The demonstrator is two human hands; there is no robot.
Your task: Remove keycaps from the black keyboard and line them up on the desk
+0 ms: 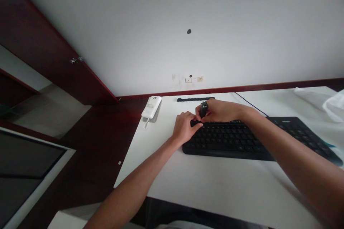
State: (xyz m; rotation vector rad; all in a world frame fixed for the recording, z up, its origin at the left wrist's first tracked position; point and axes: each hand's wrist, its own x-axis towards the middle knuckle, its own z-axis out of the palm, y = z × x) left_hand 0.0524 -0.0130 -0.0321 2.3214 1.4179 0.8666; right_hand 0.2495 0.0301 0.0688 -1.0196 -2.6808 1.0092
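Note:
A black keyboard (228, 139) lies on the white table (215, 182). At its upper left corner my left hand (185, 125) has thumb and fingers closed on a small dark piece. My right hand (215, 110) is bent over the same corner, its fingertips pinched together and meeting those of my left hand. What the right fingertips hold is too small to name. A dark object (204, 108) shows at the fingers of my right hand. Behind the hands lies a narrow black toothed strip (195, 99).
A white power bank (151, 107) with a short cable lies near the table's left edge. White plastic (335, 105) is at the right. A thin cable (251, 103) runs behind the keyboard. The wall with sockets (194, 79) stands beyond the table.

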